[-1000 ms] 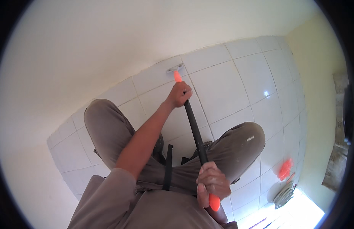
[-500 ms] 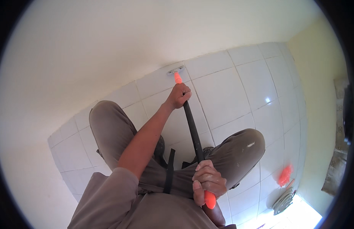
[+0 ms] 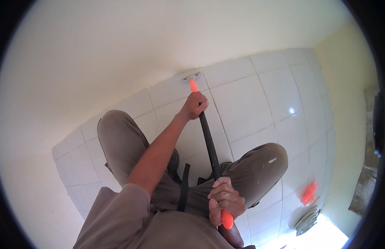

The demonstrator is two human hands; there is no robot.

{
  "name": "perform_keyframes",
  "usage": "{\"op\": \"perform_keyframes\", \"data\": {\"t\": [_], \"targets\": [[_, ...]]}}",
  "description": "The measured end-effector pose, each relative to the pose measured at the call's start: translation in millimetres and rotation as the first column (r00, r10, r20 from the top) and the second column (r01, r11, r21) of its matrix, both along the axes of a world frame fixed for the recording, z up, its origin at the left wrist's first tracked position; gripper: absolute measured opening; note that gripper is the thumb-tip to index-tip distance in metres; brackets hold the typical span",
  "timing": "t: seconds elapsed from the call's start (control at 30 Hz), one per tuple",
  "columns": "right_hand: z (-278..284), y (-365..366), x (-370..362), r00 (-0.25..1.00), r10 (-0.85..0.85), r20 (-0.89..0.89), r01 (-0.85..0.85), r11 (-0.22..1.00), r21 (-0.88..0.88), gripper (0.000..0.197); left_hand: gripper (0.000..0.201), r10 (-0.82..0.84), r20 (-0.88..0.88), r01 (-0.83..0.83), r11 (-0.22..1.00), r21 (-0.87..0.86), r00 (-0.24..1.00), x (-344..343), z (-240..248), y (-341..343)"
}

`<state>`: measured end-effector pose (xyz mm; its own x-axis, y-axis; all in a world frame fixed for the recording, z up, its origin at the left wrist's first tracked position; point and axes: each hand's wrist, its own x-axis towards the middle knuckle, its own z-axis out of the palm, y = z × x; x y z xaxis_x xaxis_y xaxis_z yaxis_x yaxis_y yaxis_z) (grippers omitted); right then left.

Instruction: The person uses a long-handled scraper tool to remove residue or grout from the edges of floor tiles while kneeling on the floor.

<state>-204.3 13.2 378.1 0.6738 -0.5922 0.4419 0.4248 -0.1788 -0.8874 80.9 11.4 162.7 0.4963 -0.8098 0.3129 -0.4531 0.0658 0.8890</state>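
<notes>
A long-handled scraper with a black shaft and orange ends slants across my front. My left hand is closed around the shaft near its far end, just below the orange neck. Closer to my body, my right hand grips the near end, and the orange end cap pokes out below the fingers. The narrow metal scraper head rests on the white floor tiles, close to the foot of the pale wall. Both forearms angle in from my grey-brown sleeves.
My bent knees flank the tool, and a black strap hangs at my waist. To the right lie a red plastic bag and a coil of hose or cable. A yellowish wall bounds the right side.
My view has shifted slightly, so the tiles and red bag sit a little lower. My right hand has moved marginally left. Both hands keep their grip and the scraper head stays near the wall.
</notes>
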Motion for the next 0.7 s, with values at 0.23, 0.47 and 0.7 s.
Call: {"op": "perform_keyframes", "data": {"t": [0.23,0.47,0.7], "targets": [[-4.4,1.8,-0.3,0.999,0.030,-0.018,-0.030,0.998,-0.048,0.029,0.033,-0.004,-0.171,0.004,1.000,0.000,0.985,9.2,3.4,-0.9],[1.2,-11.2,11.2,1.000,0.009,0.002,-0.009,1.000,-0.021,0.032,0.024,-0.013,-0.140,0.022,0.998,0.059,0.990,15.5,3.5,3.3],[35.8,-37.6,-23.1,0.982,-0.160,-0.104,0.162,0.987,0.011,0.031,0.029,0.010,-0.019,-0.012,0.990,-0.143,1.000,-33.1,23.7,-59.5]]}}
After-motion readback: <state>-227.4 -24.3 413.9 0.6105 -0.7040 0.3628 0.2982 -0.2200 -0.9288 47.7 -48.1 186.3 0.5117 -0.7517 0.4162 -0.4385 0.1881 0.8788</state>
